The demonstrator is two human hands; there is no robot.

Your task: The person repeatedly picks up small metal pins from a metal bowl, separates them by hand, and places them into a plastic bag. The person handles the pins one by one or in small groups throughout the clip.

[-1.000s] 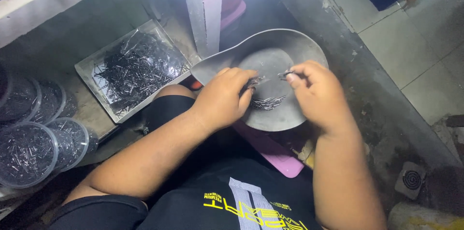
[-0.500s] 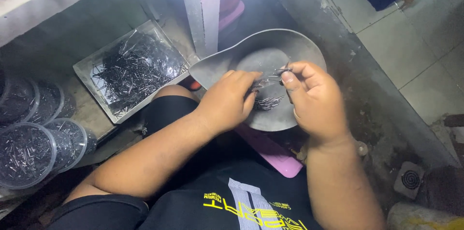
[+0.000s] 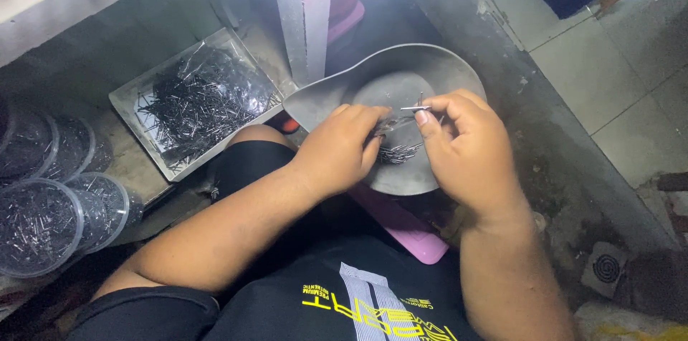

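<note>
A grey metal pan point(image 3: 401, 69) rests on my lap over a pink board point(image 3: 408, 230). A small pile of thin metal pins point(image 3: 398, 152) lies in the pan. My left hand point(image 3: 340, 147) is curled over the pan and pinches a few pins at its fingertips. My right hand point(image 3: 466, 151) holds one short metal pin point(image 3: 416, 107) between thumb and forefinger, just above the pile. The two hands nearly touch at the fingertips.
A rectangular tray point(image 3: 129, 97) full of dark metal pins sits at the left. Clear round plastic tubs point(image 3: 39, 223) holding more pins stand at the far left. A grey post point(image 3: 301, 11) rises behind the pan. Tiled floor point(image 3: 623, 69) and a floor drain point(image 3: 605, 267) lie at the right.
My right hand has shifted slightly toward the pan's middle and now holds a pin up at its fingertips. My left hand stays curled over the pile.
</note>
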